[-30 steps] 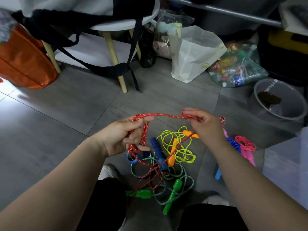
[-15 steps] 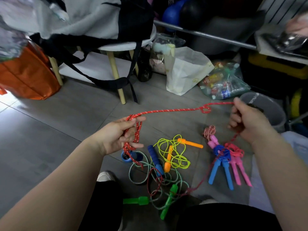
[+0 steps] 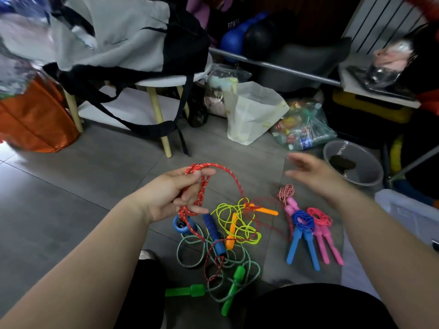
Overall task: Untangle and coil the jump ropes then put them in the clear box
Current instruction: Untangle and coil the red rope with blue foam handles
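Note:
My left hand (image 3: pixel 177 194) grips loops of a red speckled jump rope (image 3: pixel 229 175), whose free length arcs down into the tangle on the floor. My right hand (image 3: pixel 313 173) hovers open and blurred to the right, holding nothing. Below lie a yellow rope with orange handles (image 3: pixel 234 220), a green-white rope with green handles (image 3: pixel 234 284), and the red rope's blue handles (image 3: pixel 215 233). To the right sit coiled ropes: one blue-handled (image 3: pixel 303 237) and pink-handled ones (image 3: pixel 324 236). The clear box (image 3: pixel 408 212) shows at the right edge.
A round white stool (image 3: pixel 164 79) with a grey-black bag stands behind the ropes. An orange bag (image 3: pixel 35 119) is at left. A white paper bag (image 3: pixel 251 112), a bag of bottles (image 3: pixel 301 127) and a grey basin (image 3: pixel 361 162) crowd the back right.
My right hand let go of the red rope and opened, moving back toward the middle. The stretched strand dropped onto the pile. My left hand kept its loops.

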The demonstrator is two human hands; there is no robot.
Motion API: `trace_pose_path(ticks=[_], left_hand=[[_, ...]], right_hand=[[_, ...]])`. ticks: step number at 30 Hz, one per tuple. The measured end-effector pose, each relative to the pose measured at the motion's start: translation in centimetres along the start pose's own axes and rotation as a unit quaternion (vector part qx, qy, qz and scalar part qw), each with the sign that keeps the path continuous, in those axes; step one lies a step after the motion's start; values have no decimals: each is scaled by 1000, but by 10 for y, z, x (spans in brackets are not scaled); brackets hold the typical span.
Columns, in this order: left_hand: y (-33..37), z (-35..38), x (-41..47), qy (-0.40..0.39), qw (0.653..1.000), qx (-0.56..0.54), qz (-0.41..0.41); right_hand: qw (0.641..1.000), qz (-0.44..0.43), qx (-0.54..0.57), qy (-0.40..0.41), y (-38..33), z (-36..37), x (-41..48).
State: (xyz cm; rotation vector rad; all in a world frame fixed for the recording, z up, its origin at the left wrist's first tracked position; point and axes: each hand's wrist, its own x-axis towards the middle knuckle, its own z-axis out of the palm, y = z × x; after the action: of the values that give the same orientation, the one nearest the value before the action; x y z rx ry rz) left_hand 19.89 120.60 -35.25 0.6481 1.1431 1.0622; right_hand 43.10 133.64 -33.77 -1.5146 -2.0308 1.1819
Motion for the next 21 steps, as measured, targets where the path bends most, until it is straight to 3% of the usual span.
trace_pose_path(ticks=[3, 5, 9, 13, 17, 21], left_hand=[[3, 12, 0, -28, 999, 10, 13], [4, 13, 1, -18, 1000, 8, 17], [4, 5, -3, 13, 1000, 11, 17], [4, -4, -15, 56, 998, 11, 14], [12, -3, -28, 80, 996, -11, 29], [20, 4, -40, 87, 995, -9, 49]], right_hand=[[965, -37, 52, -253, -27, 42, -18], [947, -35, 82, -308, -37, 72, -24], [972, -13, 170, -160, -34, 90, -20], [980, 13, 158, -121, -18, 62, -19], [993, -55, -63, -83, -20, 31, -23], [936, -121, -331, -19, -30, 6, -26]])
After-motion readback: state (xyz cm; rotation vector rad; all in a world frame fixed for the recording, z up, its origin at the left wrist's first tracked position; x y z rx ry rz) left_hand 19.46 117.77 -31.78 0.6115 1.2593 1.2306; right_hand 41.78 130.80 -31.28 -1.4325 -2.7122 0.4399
